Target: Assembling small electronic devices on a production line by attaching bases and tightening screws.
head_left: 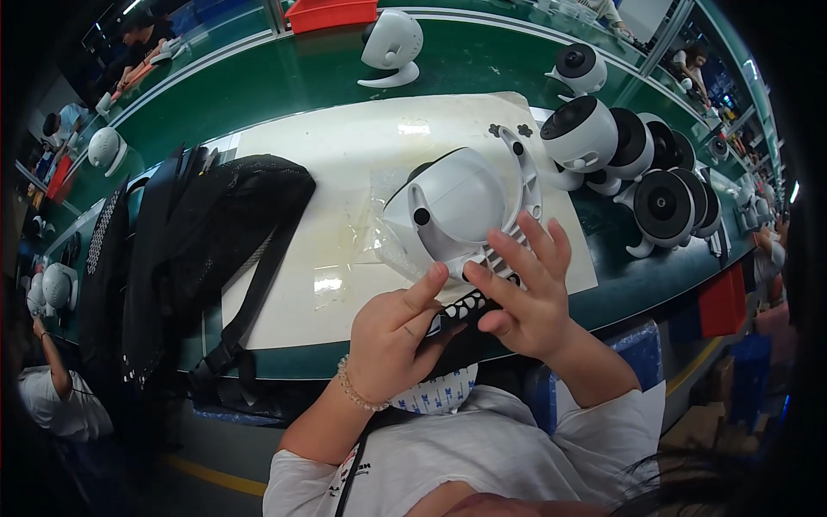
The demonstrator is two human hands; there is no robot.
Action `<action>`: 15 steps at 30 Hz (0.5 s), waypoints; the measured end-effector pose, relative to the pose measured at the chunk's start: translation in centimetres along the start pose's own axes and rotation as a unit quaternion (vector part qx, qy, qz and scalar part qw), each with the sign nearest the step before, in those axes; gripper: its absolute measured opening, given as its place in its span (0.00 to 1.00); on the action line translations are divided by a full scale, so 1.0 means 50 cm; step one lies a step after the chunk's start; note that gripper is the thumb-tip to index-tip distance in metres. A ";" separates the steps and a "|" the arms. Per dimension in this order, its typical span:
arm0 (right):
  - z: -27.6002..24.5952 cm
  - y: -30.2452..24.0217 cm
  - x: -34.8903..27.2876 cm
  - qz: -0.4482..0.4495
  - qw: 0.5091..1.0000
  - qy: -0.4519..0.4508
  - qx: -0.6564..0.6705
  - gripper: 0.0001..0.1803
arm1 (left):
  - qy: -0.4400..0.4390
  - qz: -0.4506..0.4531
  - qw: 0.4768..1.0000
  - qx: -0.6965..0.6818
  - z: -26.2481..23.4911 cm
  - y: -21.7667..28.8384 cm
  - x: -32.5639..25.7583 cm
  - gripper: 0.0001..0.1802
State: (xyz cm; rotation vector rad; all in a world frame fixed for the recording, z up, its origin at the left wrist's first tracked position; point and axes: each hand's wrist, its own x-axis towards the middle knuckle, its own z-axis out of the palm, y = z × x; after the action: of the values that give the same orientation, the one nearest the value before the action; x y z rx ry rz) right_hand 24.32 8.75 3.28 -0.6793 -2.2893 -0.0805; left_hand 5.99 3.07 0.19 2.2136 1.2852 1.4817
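My left hand [388,340], with a beaded bracelet at the wrist, grips a black piece with white oval spots [465,308]; my fingers partly hide it, so I cannot tell its exact kind. Beside it my right hand [534,297] is raised with its fingers spread. A small dark spot shows by its index fingertip, too small to name. Just beyond both hands a white rounded device [461,194] lies on its side on the cream mat [293,297]. Its curved white stand [527,177] bears round black spots. Clear plastic film [370,228] lies against the device's left side.
Left on the bench are black mesh bags with straps [224,207]. Several white devices with black round fronts [594,138] crowd the right side. Another device [392,52] stands at the far edge near a red bin [332,13]. A blue-printed white sheet [439,392] is below my hands.
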 end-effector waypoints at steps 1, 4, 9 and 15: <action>-0.005 -0.005 0.000 0.000 1.000 0.000 -0.001 0.23 | 0.000 0.000 1.000 -0.001 0.001 -0.001 0.000 0.12; -0.011 -0.016 0.003 0.022 0.999 -0.023 -0.026 0.27 | 0.010 0.002 1.000 -0.017 0.001 -0.006 -0.005 0.13; 0.005 0.001 -0.005 0.001 0.999 -0.034 -0.002 0.26 | 0.002 -0.011 1.000 -0.015 -0.001 -0.004 -0.005 0.15; -0.024 -0.011 0.003 -0.003 0.996 0.026 0.083 0.17 | 0.027 0.009 0.999 -0.047 0.004 -0.012 -0.011 0.15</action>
State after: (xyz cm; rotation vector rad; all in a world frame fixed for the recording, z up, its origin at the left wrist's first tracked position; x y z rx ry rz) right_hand 24.72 8.02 4.31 -0.5777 -2.2186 0.0886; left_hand 5.76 3.10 -0.62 2.1456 1.1892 1.5851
